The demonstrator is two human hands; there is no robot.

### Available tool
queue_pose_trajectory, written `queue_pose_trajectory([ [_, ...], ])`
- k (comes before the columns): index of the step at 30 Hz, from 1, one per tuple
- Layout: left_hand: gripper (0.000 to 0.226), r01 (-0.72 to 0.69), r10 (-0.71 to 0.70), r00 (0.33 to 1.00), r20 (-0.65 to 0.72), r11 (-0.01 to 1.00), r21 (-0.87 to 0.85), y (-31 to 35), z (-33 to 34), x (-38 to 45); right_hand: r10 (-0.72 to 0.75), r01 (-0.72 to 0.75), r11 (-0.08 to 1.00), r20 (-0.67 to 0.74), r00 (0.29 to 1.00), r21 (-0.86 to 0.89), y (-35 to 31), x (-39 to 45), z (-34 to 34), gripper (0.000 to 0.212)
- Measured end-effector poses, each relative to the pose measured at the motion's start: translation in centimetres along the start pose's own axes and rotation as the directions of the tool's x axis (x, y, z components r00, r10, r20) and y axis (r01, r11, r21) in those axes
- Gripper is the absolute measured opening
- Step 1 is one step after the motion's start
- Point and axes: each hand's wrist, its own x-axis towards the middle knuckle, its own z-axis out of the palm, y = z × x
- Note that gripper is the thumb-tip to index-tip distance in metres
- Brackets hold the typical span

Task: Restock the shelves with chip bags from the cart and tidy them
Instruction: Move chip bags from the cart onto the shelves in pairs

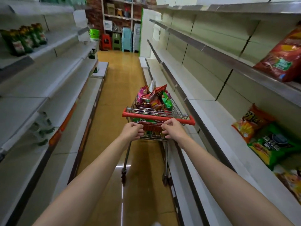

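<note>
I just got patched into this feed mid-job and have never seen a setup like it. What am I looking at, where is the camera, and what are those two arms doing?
There is no machine here. One wide-angle camera sits on a person's head and looks forward and down, so the two bare arms are the person's own. The left hand and the right hand reach to a small wire cart near its red handle bar, fingers curled; what exactly they grip is hard to tell. The cart holds a pile of chip bags and stands in a narrow aisle. A few bags already sit on the right shelves, such as a big red bag and a green bag. Green packets stand on the left shelves.
</note>
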Motion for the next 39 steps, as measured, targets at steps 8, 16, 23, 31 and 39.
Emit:
queue_pose_trajectory([
  [8, 0.017, 0.021, -0.019, 0.997, -0.08, 1.0, 0.018, 3.6, -0.4, 13.0, -0.013, 0.009, 0.999, 0.092, 0.996, 0.047, -1.6, 15.4, 2.2, 0.011],
  [16, 0.012, 0.018, -0.003, 0.996, -0.09, 0.986, 0.168, 8.3, 1.7, 26.7, -0.033, 0.024, 0.998, 0.142, 0.989, 0.059, -3.6, 30.0, 1.4, 0.011],
  [23, 0.021, 0.044, -0.036, 0.999, -0.039, 0.972, 0.233, 9.3, 4.2, 35.2, 0.03, -0.039, 0.998, 0.173, 0.984, 0.053, -2.4, 37.9, 0.7, 0.024],
  [31, 0.01, 0.078, -0.096, 0.995, 0.038, 0.938, 0.338, 9.3, 8.3, 46.6, 0.157, -0.171, 0.979, 0.121, 0.98, 0.113, 1.4, 47.0, -0.1, 0.011],
  [39, 0.014, 0.138, -0.186, 0.974, 0.132, 0.94, 0.312, 8.8, 9.3, 57.4, 0.274, -0.278, 0.96, 0.128, 0.953, 0.016, 1.7, 58.0, 2.3, 0.021],
])
